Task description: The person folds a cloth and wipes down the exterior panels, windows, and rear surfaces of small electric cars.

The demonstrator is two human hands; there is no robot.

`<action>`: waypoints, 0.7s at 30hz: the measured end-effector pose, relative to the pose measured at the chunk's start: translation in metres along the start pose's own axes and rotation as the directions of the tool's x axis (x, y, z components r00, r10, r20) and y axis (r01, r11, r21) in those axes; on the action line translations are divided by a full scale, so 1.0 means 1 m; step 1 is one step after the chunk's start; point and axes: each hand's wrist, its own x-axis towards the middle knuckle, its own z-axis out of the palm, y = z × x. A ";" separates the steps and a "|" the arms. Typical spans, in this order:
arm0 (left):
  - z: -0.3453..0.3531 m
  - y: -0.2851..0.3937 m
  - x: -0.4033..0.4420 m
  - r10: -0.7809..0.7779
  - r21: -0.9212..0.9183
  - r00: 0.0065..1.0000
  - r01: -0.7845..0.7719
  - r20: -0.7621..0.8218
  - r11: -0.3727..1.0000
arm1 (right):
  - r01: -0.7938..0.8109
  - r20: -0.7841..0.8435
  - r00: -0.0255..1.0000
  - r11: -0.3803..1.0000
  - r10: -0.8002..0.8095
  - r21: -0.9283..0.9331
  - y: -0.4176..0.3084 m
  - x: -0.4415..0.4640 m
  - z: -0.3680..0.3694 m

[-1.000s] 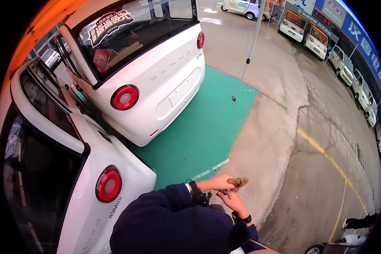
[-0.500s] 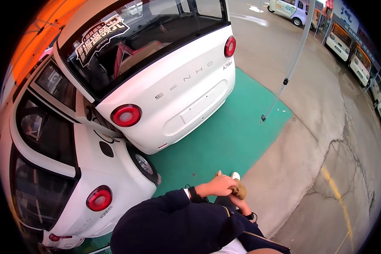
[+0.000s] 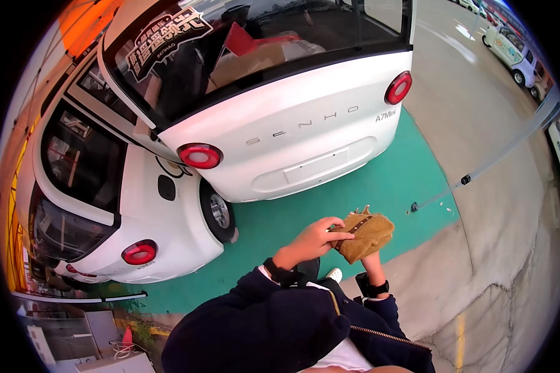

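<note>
A brown, soft-looking cloth piece (image 3: 368, 236) with a dark dotted strip and a ragged top edge is held up in front of my body. My left hand (image 3: 320, 238) grips its left side, with fingers lying over the strip. From below, my right hand (image 3: 373, 263) reaches up to the cloth, which hides its fingers. Dark bands are on both wrists, below dark blue sleeves.
A white vehicle (image 3: 292, 137) marked A7Mini stands ahead, and another white vehicle (image 3: 162, 217) is at the left. Green flooring (image 3: 274, 230) lies beneath them. A slanted metal pole (image 3: 501, 152) rises at the right. A white shoe (image 3: 334, 274) shows below my hands.
The view has turned right to left, so the vehicles sit farther right. My hands have risen, and the brown cloth, bunched and partly covered before, now shows spread wider.
</note>
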 end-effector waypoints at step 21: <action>-0.172 -0.214 0.204 -0.059 0.360 0.626 0.520 -0.777 0.774 | 0.521 0.182 0.709 0.333 -0.681 -0.786 -0.131 0.448 0.146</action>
